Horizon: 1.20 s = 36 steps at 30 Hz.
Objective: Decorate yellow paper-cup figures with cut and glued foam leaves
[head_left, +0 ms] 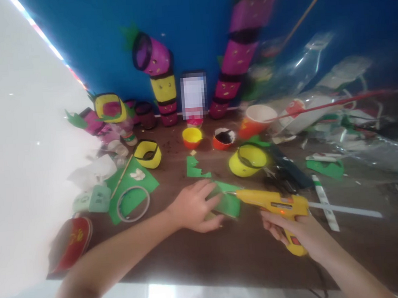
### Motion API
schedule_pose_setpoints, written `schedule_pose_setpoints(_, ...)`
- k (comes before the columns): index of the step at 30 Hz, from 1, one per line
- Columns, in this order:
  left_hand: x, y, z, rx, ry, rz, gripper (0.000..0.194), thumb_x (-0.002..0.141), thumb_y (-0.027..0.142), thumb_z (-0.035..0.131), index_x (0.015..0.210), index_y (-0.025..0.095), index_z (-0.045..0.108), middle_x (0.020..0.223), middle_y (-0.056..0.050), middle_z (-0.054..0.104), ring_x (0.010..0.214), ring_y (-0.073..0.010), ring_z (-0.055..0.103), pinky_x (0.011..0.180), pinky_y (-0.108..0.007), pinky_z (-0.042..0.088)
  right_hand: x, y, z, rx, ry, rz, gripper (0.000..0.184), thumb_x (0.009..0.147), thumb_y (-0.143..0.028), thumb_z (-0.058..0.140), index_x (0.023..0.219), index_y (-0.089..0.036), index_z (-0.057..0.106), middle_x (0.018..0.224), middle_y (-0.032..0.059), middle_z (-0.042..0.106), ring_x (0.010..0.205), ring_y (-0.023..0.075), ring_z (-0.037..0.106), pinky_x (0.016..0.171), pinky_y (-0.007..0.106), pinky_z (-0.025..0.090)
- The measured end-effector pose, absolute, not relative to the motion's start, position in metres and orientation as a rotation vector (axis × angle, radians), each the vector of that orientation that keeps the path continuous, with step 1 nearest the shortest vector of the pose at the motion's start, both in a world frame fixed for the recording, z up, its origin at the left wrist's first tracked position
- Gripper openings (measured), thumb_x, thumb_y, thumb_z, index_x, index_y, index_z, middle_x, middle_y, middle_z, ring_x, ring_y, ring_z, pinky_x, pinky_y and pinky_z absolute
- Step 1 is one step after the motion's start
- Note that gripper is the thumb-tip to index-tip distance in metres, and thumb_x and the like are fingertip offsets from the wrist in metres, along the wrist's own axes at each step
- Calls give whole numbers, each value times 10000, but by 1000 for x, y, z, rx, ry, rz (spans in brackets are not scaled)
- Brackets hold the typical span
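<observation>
My right hand is wrapped round the handle of a yellow hot glue gun, its small orange light lit. A white glue stick sticks out of the gun's back. The nozzle points left, close to a piece of green paper on the brown table. My left hand grips this green paper at its left side, fingers curved and slightly blurred; part of the paper is hidden beneath them. A notched green paper scrap lies just beyond my left hand.
Yellow rings and small cups stand behind the hands. At left lie a tape roll and a green sheet. A marker and clear plastic are at right. Purple-and-yellow cup stacks lean against the blue wall.
</observation>
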<state>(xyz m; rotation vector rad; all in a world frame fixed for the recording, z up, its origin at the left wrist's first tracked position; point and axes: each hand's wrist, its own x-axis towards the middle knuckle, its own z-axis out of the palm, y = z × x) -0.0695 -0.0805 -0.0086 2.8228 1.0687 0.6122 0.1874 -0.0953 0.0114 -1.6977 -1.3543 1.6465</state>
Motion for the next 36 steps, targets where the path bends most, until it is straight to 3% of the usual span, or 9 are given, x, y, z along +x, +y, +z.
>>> schedule_pose_setpoints(5, -69, -80, -9, 2818, 1062, 581, 504, 818, 522, 401, 1134, 160, 551, 1162, -158, 513, 1142, -313, 462, 807, -402, 496, 185, -95, 14, -1734, -1364, 1640, 440, 650, -583, 630, 516, -174, 537, 365, -7, 497, 301, 72, 409, 309, 192, 245)
schedule_pose_setpoints(15, -69, -80, -8, 2845, 1058, 543, 490, 825, 521, 383, 1105, 158, 557, 1176, -155, 506, 1151, -315, 451, 804, -392, 493, 189, -97, 7, -1753, -1338, 1628, 433, 639, -583, 643, 530, -175, 544, 401, -17, 502, 330, 71, 410, 338, 194, 268)
schedule_pose_setpoints(36, -69, -80, -7, 2863, 1054, 515, 517, 825, 527, 367, 1143, 153, 527, 1172, -155, 503, 1145, -313, 449, 796, -387, 489, 164, -104, 51, -2088, -1543, 1300, 334, 687, -495, 559, 536, -203, 502, 400, -35, 469, 364, 83, 408, 383, 213, 305)
